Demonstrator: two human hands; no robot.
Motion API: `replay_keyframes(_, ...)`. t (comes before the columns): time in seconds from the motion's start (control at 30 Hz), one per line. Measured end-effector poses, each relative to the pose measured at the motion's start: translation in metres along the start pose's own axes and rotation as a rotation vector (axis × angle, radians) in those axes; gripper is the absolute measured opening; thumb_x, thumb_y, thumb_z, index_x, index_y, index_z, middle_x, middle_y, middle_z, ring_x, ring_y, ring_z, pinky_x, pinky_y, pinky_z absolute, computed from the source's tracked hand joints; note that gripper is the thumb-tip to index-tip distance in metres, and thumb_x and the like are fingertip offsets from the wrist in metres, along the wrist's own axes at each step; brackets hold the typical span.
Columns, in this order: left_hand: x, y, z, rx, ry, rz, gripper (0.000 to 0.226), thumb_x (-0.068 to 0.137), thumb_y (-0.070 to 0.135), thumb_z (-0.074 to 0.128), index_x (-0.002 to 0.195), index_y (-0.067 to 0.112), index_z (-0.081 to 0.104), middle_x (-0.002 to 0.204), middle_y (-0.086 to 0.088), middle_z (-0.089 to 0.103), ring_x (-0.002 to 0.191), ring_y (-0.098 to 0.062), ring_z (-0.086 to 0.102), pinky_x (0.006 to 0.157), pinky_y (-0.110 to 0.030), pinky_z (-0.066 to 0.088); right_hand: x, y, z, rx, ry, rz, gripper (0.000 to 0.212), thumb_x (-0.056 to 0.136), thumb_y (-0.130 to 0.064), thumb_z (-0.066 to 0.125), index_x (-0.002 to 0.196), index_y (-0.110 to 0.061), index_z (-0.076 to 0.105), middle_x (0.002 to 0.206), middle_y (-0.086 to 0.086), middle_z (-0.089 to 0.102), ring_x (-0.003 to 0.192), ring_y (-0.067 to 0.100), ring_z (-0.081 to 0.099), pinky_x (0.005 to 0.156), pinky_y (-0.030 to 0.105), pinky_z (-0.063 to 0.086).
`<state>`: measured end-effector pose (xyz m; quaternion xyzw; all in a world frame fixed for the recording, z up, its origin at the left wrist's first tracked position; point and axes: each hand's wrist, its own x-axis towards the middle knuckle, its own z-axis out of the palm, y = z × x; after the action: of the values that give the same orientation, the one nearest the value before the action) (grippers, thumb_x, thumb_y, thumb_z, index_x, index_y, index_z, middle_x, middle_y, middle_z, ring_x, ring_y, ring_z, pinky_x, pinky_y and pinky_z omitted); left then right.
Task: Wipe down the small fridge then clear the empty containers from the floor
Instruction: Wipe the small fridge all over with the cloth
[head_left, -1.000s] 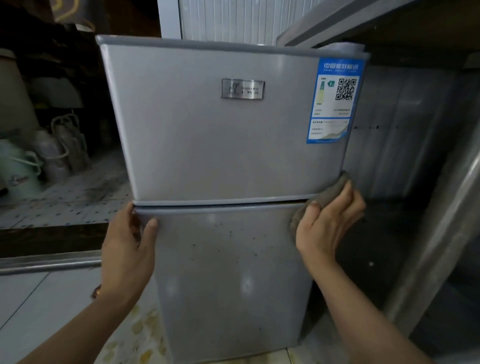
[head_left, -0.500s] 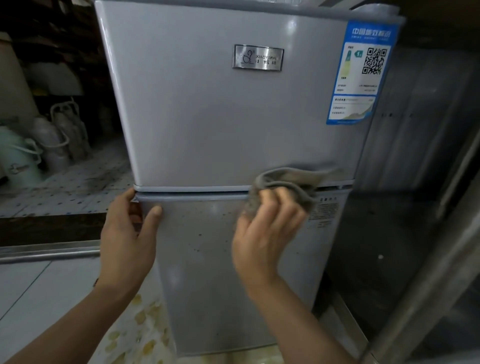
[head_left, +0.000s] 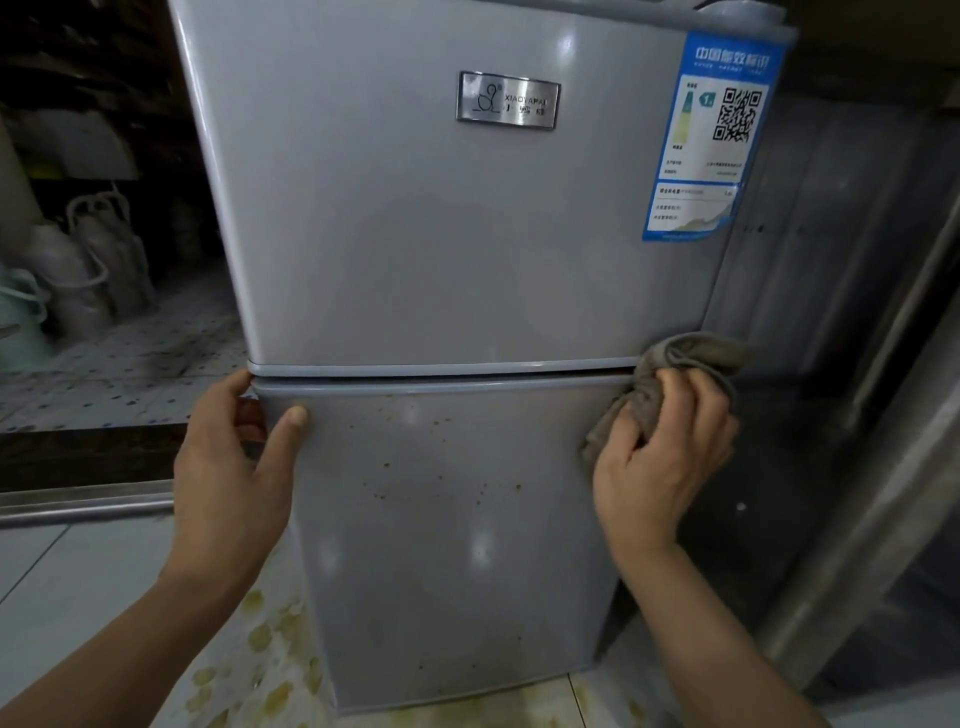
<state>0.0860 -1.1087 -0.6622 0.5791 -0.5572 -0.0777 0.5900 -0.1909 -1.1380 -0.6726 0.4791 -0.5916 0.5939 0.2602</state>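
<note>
The fridge (head_left: 467, 260) stands right in front of me, a small grey two-door unit. Its upper door carries a metal badge (head_left: 508, 100) in the middle and a blue label (head_left: 711, 140) at the top right corner.

My left hand (head_left: 234, 457) grips the left edge of the lower door (head_left: 452, 545), just under the seam between the doors: the thumb lies flat on the door's front, and the fingers curl round the edge toward the side.

My right hand (head_left: 660, 462) holds a crumpled grey-brown cloth (head_left: 675, 374) against the right end of that seam. My fingers are curled over the cloth and bunch it up; part of it sticks out above my knuckles onto the bottom corner of the upper door, and part hangs below my thumb against the lower door.

The lower door is speckled with small brown spots, thickest across its upper half between my hands.

On the pale floor tiles (head_left: 62, 582) at the fridge's lower left lies a patch of yellowish stains (head_left: 260, 654). Further back on the left, in the dim part of the room, several pale jugs (head_left: 88, 265) stand together on a spotted floor. To the right of the fridge is a dark metal surface (head_left: 841, 249).
</note>
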Motion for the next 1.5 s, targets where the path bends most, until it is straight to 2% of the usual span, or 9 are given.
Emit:
replay_keyframes(0.13, 0.000, 0.000, 0.001, 0.000, 0.005, 0.007, 0.049, 0.086, 0.038, 0.051, 0.131, 0.022, 0.041, 0.109, 0.003, 0.054, 0.096, -0.017, 0.055, 0.076, -0.033, 0.045, -0.015, -0.025, 0.000, -0.002, -0.045, -0.102, 0.042, 0.073, -0.018, 0.055, 0.115, -0.012, 0.056, 0.122, 0.010, 0.052, 0.096, 0.029, 0.044, 0.077, 0.036, 0.030)
replay_keyframes(0.3, -0.001, 0.000, -0.001, 0.019, -0.002, -0.008, 0.047, 0.088, 0.035, 0.053, 0.132, 0.026, 0.040, 0.107, 0.005, 0.054, 0.095, -0.016, 0.055, 0.076, -0.031, 0.045, -0.007, -0.008, -0.005, -0.061, -0.128, -0.316, 0.042, 0.073, -0.025, 0.057, 0.114, -0.019, 0.053, 0.119, 0.005, 0.048, 0.098, 0.029, 0.047, 0.089, 0.043, 0.033)
replay_keyframes(0.57, -0.001, 0.004, -0.001, 0.012, 0.021, -0.032, 0.046, 0.085, 0.039, 0.053, 0.128, 0.028, 0.042, 0.110, 0.000, 0.059, 0.095, -0.017, 0.058, 0.081, -0.038, 0.051, -0.017, -0.042, 0.001, 0.070, -0.082, 0.025, 0.038, 0.073, -0.006, 0.059, 0.111, -0.005, 0.056, 0.121, 0.018, 0.051, 0.103, 0.034, 0.046, 0.088, 0.043, 0.036)
replay_keyframes(0.83, 0.001, 0.005, -0.012, -0.031, -0.060, -0.021, 0.043, 0.091, 0.031, 0.051, 0.133, 0.030, 0.043, 0.108, 0.002, 0.058, 0.095, -0.014, 0.057, 0.084, -0.041, 0.052, -0.060, -0.139, 0.009, 0.075, -0.243, -0.319, 0.041, 0.072, -0.013, 0.065, 0.113, -0.015, 0.062, 0.120, 0.006, 0.048, 0.083, 0.030, 0.044, 0.072, 0.040, 0.037)
replay_keyframes(0.97, -0.004, -0.004, -0.030, -0.157, -0.188, -0.061, 0.043, 0.095, 0.015, 0.045, 0.135, 0.031, 0.046, 0.116, 0.012, 0.060, 0.105, -0.001, 0.057, 0.089, -0.025, 0.049, -0.050, -0.124, 0.002, 0.043, -0.310, -0.516, 0.050, 0.069, -0.021, 0.060, 0.119, -0.019, 0.058, 0.121, 0.003, 0.043, 0.088, 0.030, 0.046, 0.081, 0.042, 0.036)
replay_keyframes(1.07, -0.008, -0.009, -0.042, -0.201, -0.289, -0.057, 0.045, 0.094, 0.008, 0.046, 0.127, 0.037, 0.051, 0.111, 0.024, 0.062, 0.101, 0.007, 0.058, 0.079, -0.006, 0.047, -0.041, -0.086, -0.008, -0.037, -0.276, -0.401, 0.054, 0.070, -0.019, 0.060, 0.122, -0.017, 0.048, 0.125, 0.007, 0.038, 0.099, 0.033, 0.045, 0.085, 0.047, 0.037)
replay_keyframes(1.2, -0.003, -0.013, -0.047, -0.289, -0.327, -0.099, 0.043, 0.093, 0.002, 0.046, 0.126, 0.028, 0.056, 0.111, 0.015, 0.066, 0.102, 0.000, 0.062, 0.084, -0.012, 0.049, -0.048, -0.100, -0.001, 0.023, -0.194, -0.232, 0.046, 0.071, -0.011, 0.052, 0.116, -0.009, 0.052, 0.123, 0.013, 0.042, 0.099, 0.034, 0.041, 0.081, 0.047, 0.037)
replay_keyframes(1.4, -0.005, -0.017, -0.048, -0.437, -0.320, -0.182, 0.038, 0.092, 0.000, 0.046, 0.120, 0.023, 0.055, 0.114, 0.004, 0.066, 0.108, -0.005, 0.061, 0.098, -0.026, 0.047, -0.072, -0.179, 0.019, 0.055, -0.259, -0.500, 0.050, 0.065, -0.017, 0.066, 0.115, -0.015, 0.061, 0.121, 0.003, 0.043, 0.088, 0.028, 0.039, 0.074, 0.040, 0.031)
replay_keyframes(1.5, -0.006, -0.027, -0.053, -0.459, -0.297, -0.209, 0.038, 0.096, 0.006, 0.042, 0.121, 0.033, 0.047, 0.115, 0.007, 0.064, 0.102, 0.001, 0.062, 0.082, -0.018, 0.046, -0.074, -0.202, 0.026, 0.016, -0.250, -0.614, 0.043, 0.069, -0.019, 0.066, 0.112, -0.018, 0.063, 0.118, 0.002, 0.047, 0.088, 0.027, 0.039, 0.071, 0.039, 0.029)
